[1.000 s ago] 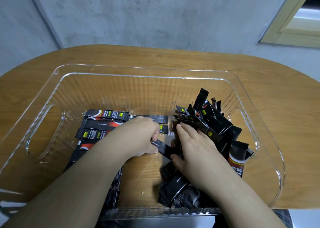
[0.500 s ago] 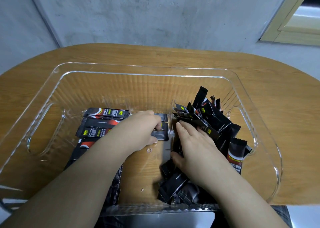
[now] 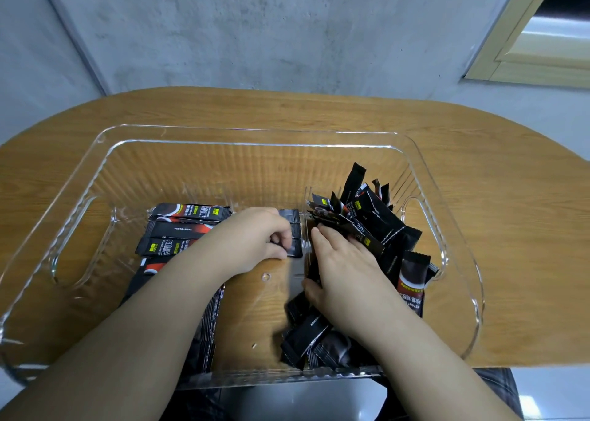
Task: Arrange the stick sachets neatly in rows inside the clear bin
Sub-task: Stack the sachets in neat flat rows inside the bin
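Note:
A clear bin (image 3: pixel 105 152) stands on the wooden table. Black stick sachets lie flat in a row (image 3: pixel 188 219) along its left half. A loose heap of sachets (image 3: pixel 380 226) fills the right half, some standing on end. My left hand (image 3: pixel 252 238) reaches over the row, and its curled fingers and thumb pinch the near end of one stick sachet (image 3: pixel 295 248) lying at the row's right end. My right hand (image 3: pixel 344 270) rests flat against the heap with straight fingers, its thumb beside a dark sachet. My forearms hide the nearer sachets.
The wooden table (image 3: pixel 510 197) has a rounded far edge against a grey wall. A pale door frame (image 3: pixel 523 37) is at the upper right. Bare bin floor (image 3: pixel 255 309) shows between the row and the heap.
My left hand carried a sachet from the middle of the bin back and left, and laid it at the row's right end. My right hand stayed on the heap.

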A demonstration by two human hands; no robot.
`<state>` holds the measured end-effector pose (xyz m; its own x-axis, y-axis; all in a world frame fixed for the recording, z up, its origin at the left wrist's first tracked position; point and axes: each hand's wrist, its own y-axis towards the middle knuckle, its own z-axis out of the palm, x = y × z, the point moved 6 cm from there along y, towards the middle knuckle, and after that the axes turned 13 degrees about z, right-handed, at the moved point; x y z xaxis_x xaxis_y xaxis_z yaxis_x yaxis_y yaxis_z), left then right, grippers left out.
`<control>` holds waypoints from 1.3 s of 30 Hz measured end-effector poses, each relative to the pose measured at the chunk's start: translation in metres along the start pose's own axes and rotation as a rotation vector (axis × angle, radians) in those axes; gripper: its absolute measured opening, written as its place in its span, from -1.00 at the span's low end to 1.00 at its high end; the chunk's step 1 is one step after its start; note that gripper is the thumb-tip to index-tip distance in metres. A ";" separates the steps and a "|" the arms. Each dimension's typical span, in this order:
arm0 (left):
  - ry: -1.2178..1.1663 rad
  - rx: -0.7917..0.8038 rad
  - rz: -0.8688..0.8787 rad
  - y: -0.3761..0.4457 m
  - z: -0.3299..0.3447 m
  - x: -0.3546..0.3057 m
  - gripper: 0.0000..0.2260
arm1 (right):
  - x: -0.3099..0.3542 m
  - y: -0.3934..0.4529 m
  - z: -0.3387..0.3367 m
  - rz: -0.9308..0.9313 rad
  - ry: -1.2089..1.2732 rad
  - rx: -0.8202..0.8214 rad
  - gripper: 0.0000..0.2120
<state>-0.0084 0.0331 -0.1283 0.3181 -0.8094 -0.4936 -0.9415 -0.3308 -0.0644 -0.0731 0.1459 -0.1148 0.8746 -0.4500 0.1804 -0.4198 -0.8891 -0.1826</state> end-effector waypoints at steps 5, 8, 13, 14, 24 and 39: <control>-0.015 -0.428 0.157 0.006 -0.037 -0.024 -0.92 | 0.001 0.001 0.001 0.007 0.002 -0.010 -0.32; 0.078 -0.339 0.308 0.021 -0.042 -0.050 -0.74 | 0.000 0.002 0.001 0.011 0.006 0.000 -0.30; 0.324 -0.133 0.332 0.048 -0.032 -0.059 -0.73 | 0.000 0.004 0.000 0.011 0.009 -0.003 -0.29; 0.355 -0.128 0.334 0.051 -0.031 -0.059 -0.77 | 0.000 0.004 0.001 0.009 0.011 0.000 -0.29; 0.348 -0.306 0.265 0.033 -0.057 -0.057 -0.93 | 0.000 0.004 -0.001 -0.021 0.003 -0.030 -0.31; 0.267 0.267 -0.251 -0.032 -0.009 0.000 -0.78 | -0.002 0.003 -0.001 -0.013 0.026 -0.015 -0.31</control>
<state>0.0230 0.0390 -0.1181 0.5248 -0.8285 -0.1957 -0.8160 -0.4241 -0.3927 -0.0763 0.1441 -0.1142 0.8737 -0.4401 0.2074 -0.4120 -0.8960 -0.1658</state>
